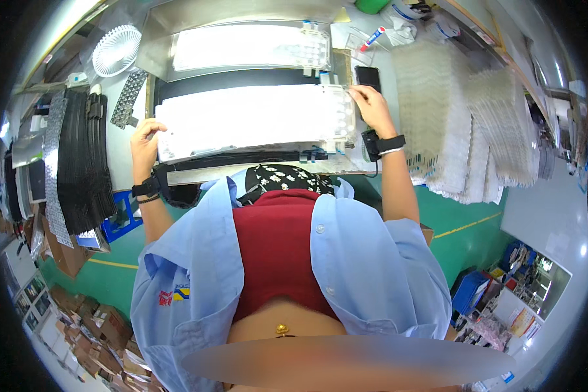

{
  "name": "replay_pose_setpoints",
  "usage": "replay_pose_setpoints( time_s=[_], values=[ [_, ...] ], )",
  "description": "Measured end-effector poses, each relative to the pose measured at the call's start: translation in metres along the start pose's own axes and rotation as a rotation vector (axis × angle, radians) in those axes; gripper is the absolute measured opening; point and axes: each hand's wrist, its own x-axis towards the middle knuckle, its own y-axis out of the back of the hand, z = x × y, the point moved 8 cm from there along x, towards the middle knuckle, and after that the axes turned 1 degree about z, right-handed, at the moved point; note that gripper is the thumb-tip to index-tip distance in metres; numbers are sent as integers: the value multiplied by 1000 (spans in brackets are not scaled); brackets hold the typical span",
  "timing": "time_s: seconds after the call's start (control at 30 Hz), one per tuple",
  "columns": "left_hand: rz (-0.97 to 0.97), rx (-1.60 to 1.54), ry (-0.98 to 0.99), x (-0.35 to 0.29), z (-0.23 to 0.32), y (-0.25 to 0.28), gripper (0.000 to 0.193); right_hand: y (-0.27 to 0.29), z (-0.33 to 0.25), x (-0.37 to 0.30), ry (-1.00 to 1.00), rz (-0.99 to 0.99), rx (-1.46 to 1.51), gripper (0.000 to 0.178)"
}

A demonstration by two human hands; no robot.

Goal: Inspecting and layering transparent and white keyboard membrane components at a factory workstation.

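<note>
A long, glaringly bright white panel (248, 121) with a clear plastic strip at its right end (340, 117) lies across the bench in front of me. My left hand (147, 136) is at its left end, thumb and fingers closed on the edge. At the far right corner, my right hand (371, 106) pinches the clear plastic strip. Small blue clips or tabs (325, 77) show near the right end. Glare hides the panel's surface detail. Beyond it, a similar bright panel (242, 49) rests in a metal housing.
Stacks of translucent ribbed sheets (431, 111) stand to the right, by a dark phone (368, 78) and a red-capped marker (373, 38). At left are black strips (81, 157), a perforated dark strip (129, 98) and a white ribbed round dish (116, 51).
</note>
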Motion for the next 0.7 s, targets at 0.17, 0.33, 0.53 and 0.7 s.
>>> replay_pose_setpoints(
  time_s=[0.17, 0.33, 0.53, 0.7],
  values=[
    [24, -69, 82, -4, -10, -4, 10, 7, -17, -2, -49, -100, 502, 28],
    [30, -61, 70, -4, -20, -3, 10, 7, -31, -5, 47, -263, 441, 33],
    [33, -108, 89, 1, -23, -1, 10, 15, -55, -4, 209, -231, 119, 20],
    [156, 57, -37, 14, 9, 14, 13, 25, -69, -2, 350, -113, 50, 11]
  ],
)
